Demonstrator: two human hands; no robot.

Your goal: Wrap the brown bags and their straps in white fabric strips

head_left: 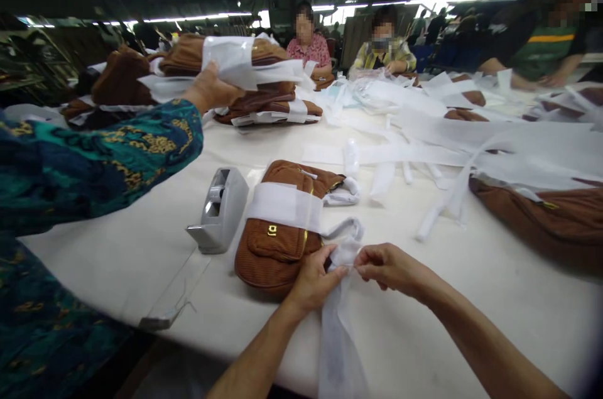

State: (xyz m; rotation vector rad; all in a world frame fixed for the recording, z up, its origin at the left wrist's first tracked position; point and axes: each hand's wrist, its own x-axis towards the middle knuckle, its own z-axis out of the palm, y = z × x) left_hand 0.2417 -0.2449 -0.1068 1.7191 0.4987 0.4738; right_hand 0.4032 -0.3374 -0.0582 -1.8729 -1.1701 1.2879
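Observation:
A brown corduroy bag (268,261) lies on the white table, with a white band (282,204) around its middle and a gold zipper and buckle showing. My left hand (313,279) is closed on a white wrapping strip (346,252) at the bag's lower right side, thumb pressed on it. A long tail of that strip hangs toward the table's front edge. My right hand (391,267) pinches at the strip's right edge; what exactly sits between its fingertips is too small to make out. A white-wrapped strap (343,193) sticks out on the bag's right.
A grey tape dispenser (223,213) stands left of the bag. At the left, a person's patterned sleeve (160,147) reaches across, the hand on a stack of wrapped brown bags (183,56). White sheets (433,110) and another brown bag (541,217) lie right. Co-workers are opposite.

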